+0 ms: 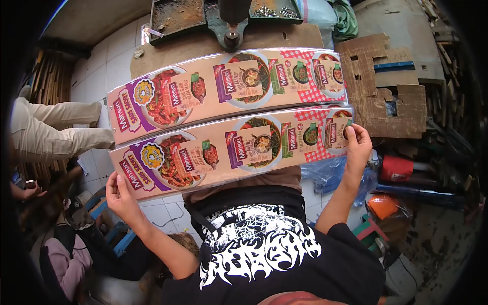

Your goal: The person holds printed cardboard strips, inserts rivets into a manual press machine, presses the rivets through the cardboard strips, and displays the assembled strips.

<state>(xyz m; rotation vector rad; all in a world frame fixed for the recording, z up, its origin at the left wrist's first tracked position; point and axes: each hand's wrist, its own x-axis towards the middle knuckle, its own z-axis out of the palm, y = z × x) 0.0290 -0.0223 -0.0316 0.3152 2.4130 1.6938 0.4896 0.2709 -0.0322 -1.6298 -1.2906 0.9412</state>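
Observation:
My left hand (122,197) pinches the lower left end of a long printed display board (216,161), thumb on its face. Gripping the opposite end at the right edge is my right hand (359,148), its fingers curled over the corner. The board carries food pictures, Mahsuri sachet prints and a glossy clear surface. Directly beyond it lies a second, matching board (203,101), nearly parallel and close to or touching the first one's far edge. Whatever supports the near board underneath is hidden.
A press-like machine (233,35) stands behind the boards, flanked by trays (178,20), one with small metal pieces (274,11). Worn wooden board (376,112) lies right. A person's trousered legs (56,122) are at left. A red item (396,168) and blue plastic (325,175) sit lower right.

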